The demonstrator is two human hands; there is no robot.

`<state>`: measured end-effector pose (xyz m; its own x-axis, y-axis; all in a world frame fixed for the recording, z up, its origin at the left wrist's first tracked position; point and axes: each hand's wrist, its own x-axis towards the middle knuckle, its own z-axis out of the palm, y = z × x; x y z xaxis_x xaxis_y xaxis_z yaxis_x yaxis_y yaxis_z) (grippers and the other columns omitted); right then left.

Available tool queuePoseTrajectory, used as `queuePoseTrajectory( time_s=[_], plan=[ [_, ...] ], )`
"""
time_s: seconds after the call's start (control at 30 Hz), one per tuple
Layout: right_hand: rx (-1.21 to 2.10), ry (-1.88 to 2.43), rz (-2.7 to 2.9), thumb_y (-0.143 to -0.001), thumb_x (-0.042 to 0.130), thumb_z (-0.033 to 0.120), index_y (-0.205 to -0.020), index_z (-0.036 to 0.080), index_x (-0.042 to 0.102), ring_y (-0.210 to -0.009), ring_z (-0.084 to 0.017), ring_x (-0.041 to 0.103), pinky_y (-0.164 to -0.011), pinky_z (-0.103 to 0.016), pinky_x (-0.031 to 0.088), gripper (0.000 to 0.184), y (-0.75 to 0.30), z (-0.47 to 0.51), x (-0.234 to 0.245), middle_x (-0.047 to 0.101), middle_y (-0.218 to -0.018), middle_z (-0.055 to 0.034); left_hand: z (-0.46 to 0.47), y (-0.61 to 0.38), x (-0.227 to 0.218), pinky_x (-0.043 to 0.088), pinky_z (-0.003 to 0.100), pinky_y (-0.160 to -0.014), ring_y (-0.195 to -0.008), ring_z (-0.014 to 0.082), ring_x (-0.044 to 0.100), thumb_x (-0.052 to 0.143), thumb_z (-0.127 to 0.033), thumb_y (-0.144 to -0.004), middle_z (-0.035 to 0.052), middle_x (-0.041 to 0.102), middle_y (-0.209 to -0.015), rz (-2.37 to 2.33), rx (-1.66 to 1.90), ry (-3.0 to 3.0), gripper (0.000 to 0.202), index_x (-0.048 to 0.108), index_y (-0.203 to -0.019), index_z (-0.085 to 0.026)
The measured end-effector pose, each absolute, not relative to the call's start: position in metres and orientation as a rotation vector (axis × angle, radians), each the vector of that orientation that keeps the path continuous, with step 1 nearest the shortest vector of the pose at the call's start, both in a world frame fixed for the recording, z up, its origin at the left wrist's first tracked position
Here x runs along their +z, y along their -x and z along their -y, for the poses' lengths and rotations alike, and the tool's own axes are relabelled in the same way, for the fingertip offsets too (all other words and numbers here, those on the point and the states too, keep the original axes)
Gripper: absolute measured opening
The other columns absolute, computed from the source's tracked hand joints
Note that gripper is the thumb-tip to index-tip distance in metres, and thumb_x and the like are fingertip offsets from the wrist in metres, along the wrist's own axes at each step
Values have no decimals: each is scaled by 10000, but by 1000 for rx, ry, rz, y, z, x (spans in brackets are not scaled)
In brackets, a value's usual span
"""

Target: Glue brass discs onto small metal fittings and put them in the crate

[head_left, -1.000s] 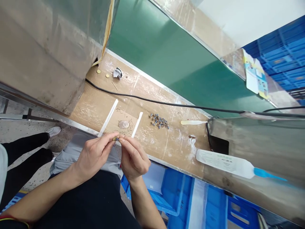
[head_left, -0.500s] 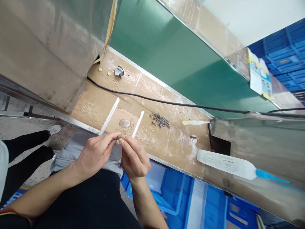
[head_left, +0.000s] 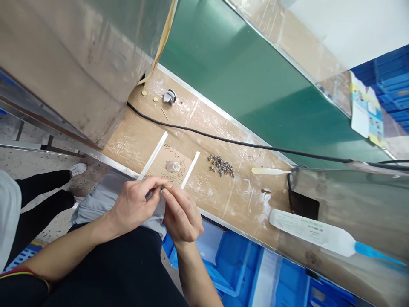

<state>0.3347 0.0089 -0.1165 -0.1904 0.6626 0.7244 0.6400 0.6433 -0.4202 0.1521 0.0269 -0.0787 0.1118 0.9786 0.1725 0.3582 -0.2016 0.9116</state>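
My left hand [head_left: 137,202] and my right hand [head_left: 183,211] meet fingertip to fingertip over the front edge of the bench. Between them is a tiny dark bluish metal piece [head_left: 162,187], pinched by both hands and mostly covered by the fingers. Just beyond the fingers lies a cardboard patch [head_left: 169,154] between two white tape strips, with tiny specks scattered over it and a small clear blob or dish [head_left: 173,166]. To the right sits a pile of small blue-and-brass metal pieces [head_left: 221,165].
A black cable [head_left: 204,133] crosses the bench. On the right are a pale flat stick [head_left: 271,171] and a white bottle with a blue nozzle [head_left: 313,232]. Crumpled scrap [head_left: 169,97] lies at the back. Blue crates [head_left: 230,264] stand below; another person's legs [head_left: 41,192] are at left.
The view has shifted, so the bench appears farther right and slightly lower. Both hands stay pinched together on the tiny piece, with a slight change in the left fingers' bend.
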Motion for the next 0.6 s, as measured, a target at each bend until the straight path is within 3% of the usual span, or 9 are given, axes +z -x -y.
queuePoseTrajectory(
  time_s=[0.2,0.43,0.6],
  plan=[
    [62,1028,1883,-1001,825,15,-1555,280,761,-1107,-321,900,-901,-459,825,618,-334,-5,-124,887,-1296,-106,-25,-155,-84,644,230,-799,-870,162,880,667,-67,-1016,0,908,-1051,-1333,1096,-1629,263,815,-1175,-216],
    [90,1016,1841,-1014,827,48,-1538,310,766,-1090,-299,895,-858,-454,809,589,-335,-7,-113,889,-1280,-92,-26,-152,-82,643,182,-923,-1009,128,886,665,-102,-1102,-10,910,-1155,-1232,1109,-1613,258,811,-1273,-228],
    [438,1208,1591,-1058,775,66,-1358,336,833,-1054,-242,864,-911,-440,753,408,-336,-8,-96,888,-1166,-50,-27,-151,-82,640,156,-949,-1013,106,886,694,-83,-1073,-45,910,-1153,-1230,1096,-1630,271,824,-1246,-246]
  ],
)
